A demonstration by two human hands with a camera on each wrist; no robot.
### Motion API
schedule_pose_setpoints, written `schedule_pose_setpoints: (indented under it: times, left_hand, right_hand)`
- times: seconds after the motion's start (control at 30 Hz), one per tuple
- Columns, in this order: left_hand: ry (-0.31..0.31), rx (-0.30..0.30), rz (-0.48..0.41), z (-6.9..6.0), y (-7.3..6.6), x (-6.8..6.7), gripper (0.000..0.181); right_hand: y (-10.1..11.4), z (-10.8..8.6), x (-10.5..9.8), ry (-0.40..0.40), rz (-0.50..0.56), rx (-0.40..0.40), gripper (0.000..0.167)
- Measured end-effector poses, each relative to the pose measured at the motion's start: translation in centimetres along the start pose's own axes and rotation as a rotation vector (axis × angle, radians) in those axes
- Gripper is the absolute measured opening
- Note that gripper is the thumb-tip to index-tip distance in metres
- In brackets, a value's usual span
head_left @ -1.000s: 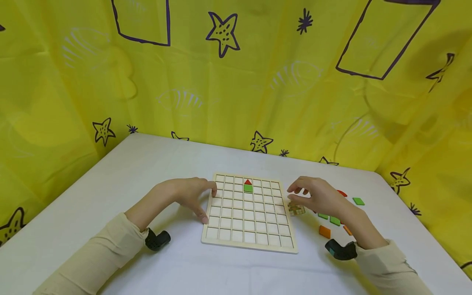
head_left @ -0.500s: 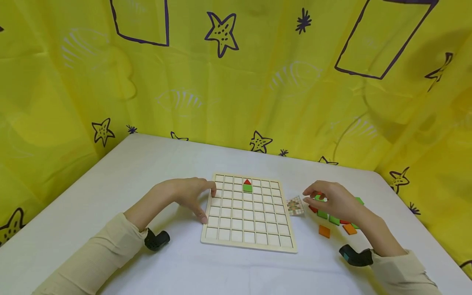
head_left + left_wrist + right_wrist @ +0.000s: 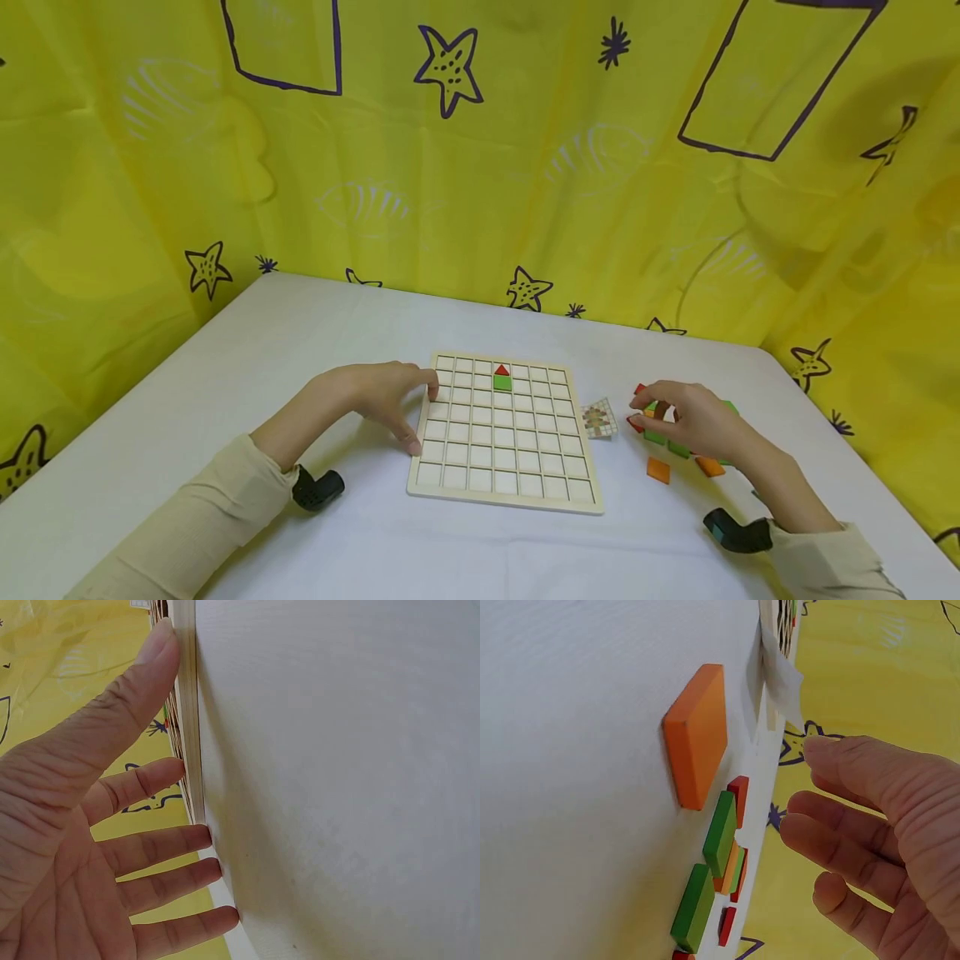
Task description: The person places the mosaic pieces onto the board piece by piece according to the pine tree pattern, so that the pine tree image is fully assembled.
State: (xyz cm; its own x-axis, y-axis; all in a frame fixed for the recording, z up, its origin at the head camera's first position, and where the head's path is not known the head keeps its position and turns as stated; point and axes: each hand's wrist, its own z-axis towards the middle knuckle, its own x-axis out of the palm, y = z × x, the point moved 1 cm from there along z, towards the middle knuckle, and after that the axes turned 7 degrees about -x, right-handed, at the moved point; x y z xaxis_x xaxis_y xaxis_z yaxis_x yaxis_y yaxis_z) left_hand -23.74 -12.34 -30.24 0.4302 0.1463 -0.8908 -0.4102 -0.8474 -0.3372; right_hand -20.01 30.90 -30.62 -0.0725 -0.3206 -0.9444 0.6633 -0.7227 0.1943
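Observation:
A pale wooden grid board [image 3: 506, 503] lies on the table, with a red triangle [image 3: 502, 370] and a green square [image 3: 502, 382] in its far rows. My left hand [image 3: 375, 396] rests at the board's left edge; in the left wrist view, the thumb and fairly straight fingers [image 3: 161, 844] touch that edge or the table beside it. To the right, my right hand [image 3: 693, 419] hovers over scattered flat pieces, its fingers loosely bent and holding nothing. The right wrist view shows an orange piece [image 3: 697, 739] and green pieces [image 3: 720, 834] below the hand. Some pieces are hidden behind it.
A small patterned card [image 3: 598, 418] sits against the board's right edge, partly lifted. The white table [image 3: 315, 321] backs onto a yellow curtain [image 3: 480, 167] printed with stars and fish. Black wrist cameras [image 3: 318, 489] hang from both forearms.
My right hand has moved right, away from the card at the board's edge, and now hovers over the coloured pieces. The card is uncovered. My left hand stays put.

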Motion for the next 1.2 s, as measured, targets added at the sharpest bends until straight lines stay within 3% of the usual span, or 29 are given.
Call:
schedule_pose_setpoints:
  times: [0.27,0.67,1.0,1.2]
  left_hand:
    - [-0.004,0.013,-0.003,0.1,0.0,0.0,0.062]
    - [-0.003,0.006,0.0,0.2,0.0,0.1,0.063]
    - [-0.001,-0.007,-0.003,0.0,0.0,0.1,0.064]
    - [-0.001,-0.006,-0.004,0.0,0.0,0.1,0.064]
  right_hand:
    - [-0.4,-0.5,0.2,0.047,0.03,0.054,0.026]
    - [-1.3,-0.7,0.8,0.084,0.043,0.104,0.021]
    - [-1.5,0.0,1.0,0.125,0.058,0.161,0.021]
    - [-1.4,0.9,1.0,0.164,0.061,0.148,0.02]
